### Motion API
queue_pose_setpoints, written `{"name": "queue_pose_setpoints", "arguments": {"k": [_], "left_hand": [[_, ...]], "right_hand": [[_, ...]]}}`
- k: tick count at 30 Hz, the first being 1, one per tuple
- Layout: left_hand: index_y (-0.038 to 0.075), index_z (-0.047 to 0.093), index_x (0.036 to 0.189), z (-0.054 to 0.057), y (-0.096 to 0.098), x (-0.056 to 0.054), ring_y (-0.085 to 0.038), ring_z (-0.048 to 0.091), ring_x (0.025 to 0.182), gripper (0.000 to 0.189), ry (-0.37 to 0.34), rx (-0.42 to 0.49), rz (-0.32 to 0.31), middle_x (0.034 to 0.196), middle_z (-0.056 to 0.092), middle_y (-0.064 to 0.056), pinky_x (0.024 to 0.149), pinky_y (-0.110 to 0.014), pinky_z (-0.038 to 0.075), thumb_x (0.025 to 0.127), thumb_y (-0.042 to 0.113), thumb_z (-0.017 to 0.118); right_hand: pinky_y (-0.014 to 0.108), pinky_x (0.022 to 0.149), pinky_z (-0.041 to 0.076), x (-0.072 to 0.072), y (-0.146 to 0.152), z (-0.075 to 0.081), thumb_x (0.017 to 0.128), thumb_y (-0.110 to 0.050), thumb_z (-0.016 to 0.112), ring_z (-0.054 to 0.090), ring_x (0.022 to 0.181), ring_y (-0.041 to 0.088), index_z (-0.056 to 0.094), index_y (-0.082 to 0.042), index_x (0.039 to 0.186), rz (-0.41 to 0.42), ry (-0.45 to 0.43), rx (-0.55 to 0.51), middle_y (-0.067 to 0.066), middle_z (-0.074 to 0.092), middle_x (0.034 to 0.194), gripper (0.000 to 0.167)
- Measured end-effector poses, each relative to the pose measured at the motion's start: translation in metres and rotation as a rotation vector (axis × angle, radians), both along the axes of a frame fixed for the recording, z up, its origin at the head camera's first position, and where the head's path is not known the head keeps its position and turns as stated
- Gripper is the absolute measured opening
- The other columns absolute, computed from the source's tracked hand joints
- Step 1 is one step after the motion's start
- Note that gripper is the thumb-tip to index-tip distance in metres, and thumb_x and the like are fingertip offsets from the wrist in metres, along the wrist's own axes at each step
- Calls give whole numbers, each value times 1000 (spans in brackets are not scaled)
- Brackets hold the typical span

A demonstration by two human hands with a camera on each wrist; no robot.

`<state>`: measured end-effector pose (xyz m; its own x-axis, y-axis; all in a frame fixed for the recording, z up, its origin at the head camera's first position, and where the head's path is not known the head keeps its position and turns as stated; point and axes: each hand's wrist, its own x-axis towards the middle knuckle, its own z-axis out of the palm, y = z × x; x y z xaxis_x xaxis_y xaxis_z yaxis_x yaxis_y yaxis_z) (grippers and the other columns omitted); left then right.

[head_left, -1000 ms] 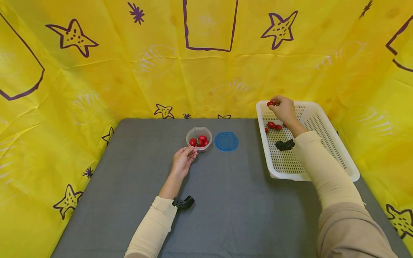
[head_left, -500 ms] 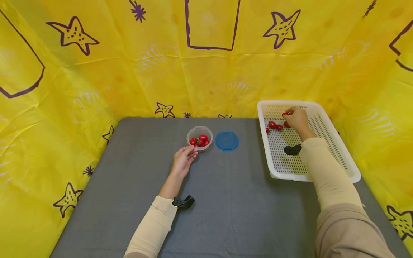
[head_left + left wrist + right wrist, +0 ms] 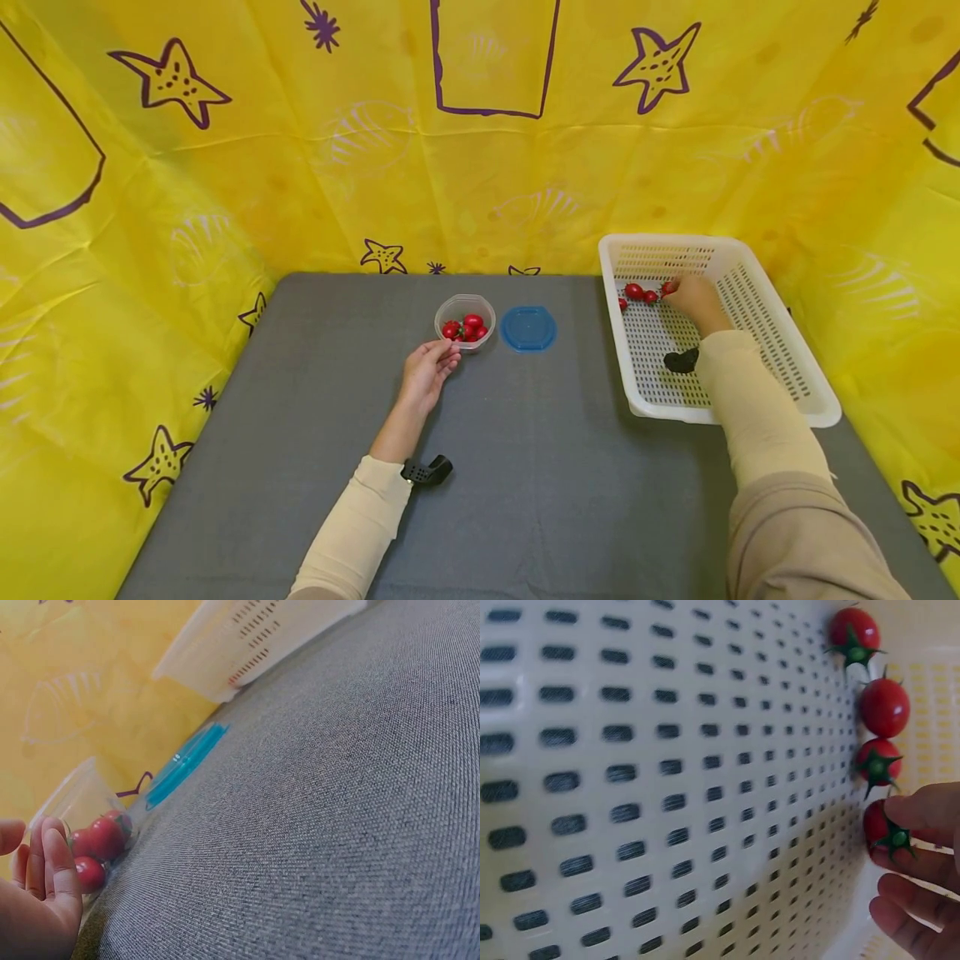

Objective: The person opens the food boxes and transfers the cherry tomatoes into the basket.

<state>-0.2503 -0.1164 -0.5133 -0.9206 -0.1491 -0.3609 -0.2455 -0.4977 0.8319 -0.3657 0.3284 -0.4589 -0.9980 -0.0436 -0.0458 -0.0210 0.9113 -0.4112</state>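
A clear octagonal plastic container (image 3: 465, 302) with several cherry tomatoes (image 3: 472, 321) in it stands on the grey table. My left hand (image 3: 427, 375) pinches its near rim between thumb and fingertips; the left wrist view shows the fingers (image 3: 56, 859) right in front of the container wall. Inside the white basket (image 3: 738, 408), my right hand (image 3: 697, 302) reaches down at the far end. Its thumb and finger are around a cherry tomato (image 3: 875, 825) with a green calyx. Other cherry tomatoes (image 3: 885, 707) lie beside it in a row along the basket wall.
A blue lid (image 3: 528, 328) lies flat just right of the container. The basket stands at the table's right side, with a raised wall all round. Yellow patterned cloth (image 3: 480, 200) hangs behind the table and on both sides.
My right hand, with a cherry tomato in its fingers, has come down and slightly right, to the tomatoes on the basket floor. The left hand has stayed at the container's rim.
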Motion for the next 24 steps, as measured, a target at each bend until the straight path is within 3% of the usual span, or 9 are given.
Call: {"name": "queue_pose_setpoints", "arguments": {"k": [5,9,15,20,24], "left_hand": [[7,57,92,0,1,1,-8,64,65,5,8,4,-10,70,68,3,65,-19,54,96,9,59],[7,56,94,-1,1,2,-7,64,65,5,13,8,-4,71,68,4,66,-19,53,97,10,58],[6,56,94,1,1,1,-8,64,64,5,11,18,-3,71,69,3,66,-19,53,97,10,58],[8,58,91,3,1,1,-7,64,63,6,18,22,1,70,69,3,65,-19,53,97,7,57],[9,58,90,1,1,1,-7,64,63,7,12,26,-5,70,69,3,64,-18,53,96,6,58]], "right_hand": [[46,69,45,2,2,-1,82,-10,62,53,78,36,59,8,91,12,-39,30,26,61,88,20],[50,74,47,-2,2,5,87,-13,62,55,84,41,59,10,97,20,-43,18,31,62,97,26],[57,85,46,-8,-12,35,93,-19,58,57,98,49,60,11,109,30,29,-32,35,61,111,34],[58,90,46,-11,-45,64,95,-21,57,56,104,48,59,8,116,69,75,-95,36,60,117,35],[56,89,46,-11,-72,79,96,-19,57,56,105,46,60,7,118,134,105,-109,33,61,116,34]]}}
